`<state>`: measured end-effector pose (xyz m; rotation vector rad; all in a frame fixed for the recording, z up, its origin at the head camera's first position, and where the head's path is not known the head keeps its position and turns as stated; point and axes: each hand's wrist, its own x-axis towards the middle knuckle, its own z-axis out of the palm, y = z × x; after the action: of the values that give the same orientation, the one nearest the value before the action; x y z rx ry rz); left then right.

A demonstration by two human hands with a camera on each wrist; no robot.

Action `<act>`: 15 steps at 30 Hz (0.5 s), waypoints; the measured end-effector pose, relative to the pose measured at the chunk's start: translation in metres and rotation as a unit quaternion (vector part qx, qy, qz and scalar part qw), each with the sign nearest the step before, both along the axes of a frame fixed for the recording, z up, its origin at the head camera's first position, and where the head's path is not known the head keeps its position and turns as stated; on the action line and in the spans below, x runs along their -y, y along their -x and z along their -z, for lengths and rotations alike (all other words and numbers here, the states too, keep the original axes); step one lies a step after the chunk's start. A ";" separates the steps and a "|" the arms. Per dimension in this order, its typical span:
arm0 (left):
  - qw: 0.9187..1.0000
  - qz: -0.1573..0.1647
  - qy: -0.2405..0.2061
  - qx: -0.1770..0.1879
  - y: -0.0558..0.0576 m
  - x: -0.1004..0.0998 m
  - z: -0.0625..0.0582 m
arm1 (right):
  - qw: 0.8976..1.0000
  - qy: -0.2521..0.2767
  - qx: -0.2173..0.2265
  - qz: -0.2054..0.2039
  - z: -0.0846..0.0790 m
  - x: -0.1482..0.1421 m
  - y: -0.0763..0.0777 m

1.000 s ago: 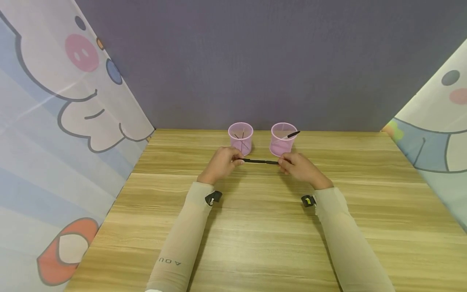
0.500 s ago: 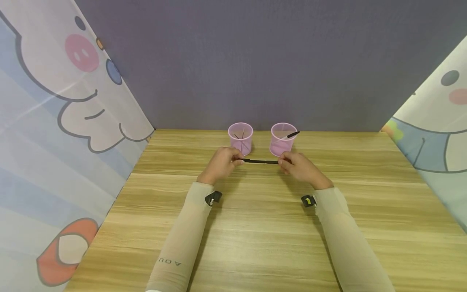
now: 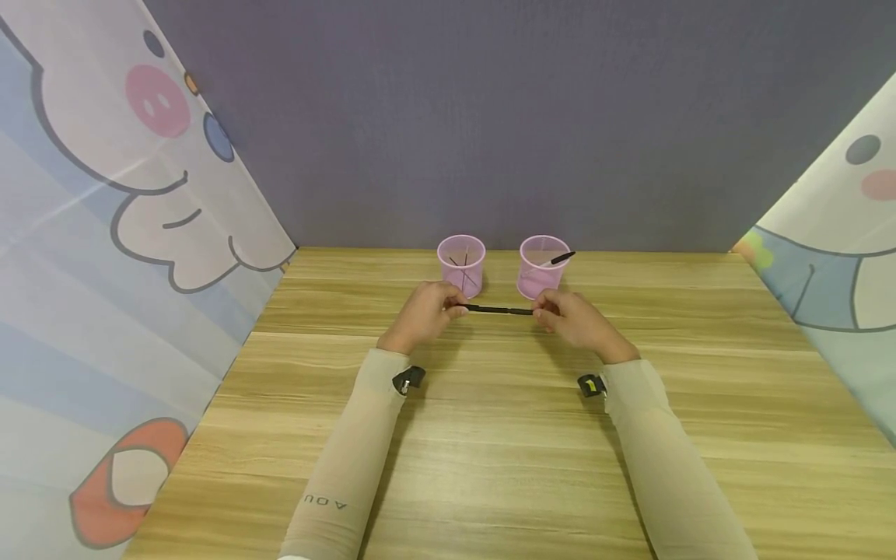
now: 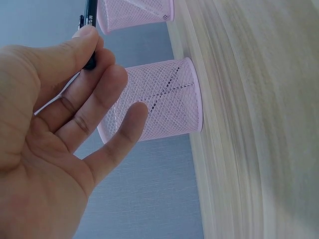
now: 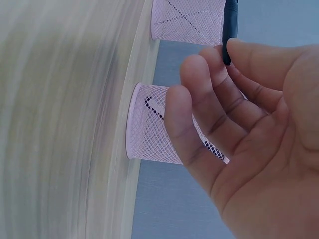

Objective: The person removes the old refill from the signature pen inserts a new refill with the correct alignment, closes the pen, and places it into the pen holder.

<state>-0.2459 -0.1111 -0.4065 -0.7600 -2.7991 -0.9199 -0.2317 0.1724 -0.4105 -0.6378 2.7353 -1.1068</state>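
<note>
A black pen (image 3: 498, 309) is held level between my two hands, in front of two pink mesh pen cups. My left hand (image 3: 428, 313) pinches its left end between thumb and fingers; the clip and small print show there in the left wrist view. The other end sits in the pinch of my right hand (image 3: 572, 319), with the remaining fingers loosely bent. Just behind the left hand stands the left cup (image 3: 462, 264), with thin dark sticks inside. Behind the right hand is the right cup (image 3: 540, 276), where a pen with a black end (image 3: 563, 257) leans out over the rim.
The wooden table (image 3: 490, 451) stretches toward me under both forearms. A grey panel (image 3: 448, 124) rises behind the cups. Cartoon-printed curtains (image 3: 84, 311) flank the table on the left and right.
</note>
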 end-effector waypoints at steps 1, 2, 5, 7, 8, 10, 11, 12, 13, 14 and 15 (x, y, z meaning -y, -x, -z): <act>1.000 0.000 0.001 -0.001 0.000 0.000 0.000 | 1.000 0.002 0.000 0.001 0.000 0.000 0.000; 1.000 0.001 0.001 -0.001 0.000 0.000 0.000 | 1.000 0.004 0.000 0.001 0.000 0.000 0.000; 1.000 0.002 0.002 -0.003 0.000 0.000 0.000 | 1.000 0.006 -0.005 -0.001 -0.001 0.000 0.000; 1.000 0.001 0.002 -0.003 0.000 -0.001 0.000 | 1.000 0.003 -0.011 0.000 -0.001 0.000 -0.001; 1.000 0.001 0.001 -0.002 0.000 -0.001 0.000 | 1.000 0.001 -0.015 0.000 -0.001 0.000 0.000; 1.000 0.000 -0.001 -0.001 -0.001 -0.001 -0.001 | 1.000 -0.004 -0.022 0.001 -0.001 0.000 0.000; 1.000 -0.001 -0.001 -0.002 -0.001 -0.001 -0.001 | 1.000 -0.004 -0.022 0.003 -0.001 0.000 0.000; 1.000 -0.001 0.000 -0.003 -0.001 -0.001 -0.001 | 1.000 -0.004 -0.023 0.005 -0.001 -0.001 0.000; 1.000 -0.001 0.000 -0.004 -0.001 0.000 -0.001 | 1.000 -0.005 -0.025 0.006 -0.001 -0.001 0.000; 1.000 -0.001 0.001 -0.005 -0.001 0.000 -0.001 | 1.000 -0.005 -0.026 0.006 -0.001 -0.001 0.000; 1.000 -0.001 0.000 -0.006 -0.001 0.000 -0.001 | 1.000 -0.005 -0.029 0.007 -0.001 -0.001 0.000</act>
<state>-0.2449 -0.1109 -0.4057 -0.7586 -2.7901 -0.9109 -0.2319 0.1736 -0.4096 -0.6611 2.7950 -1.0939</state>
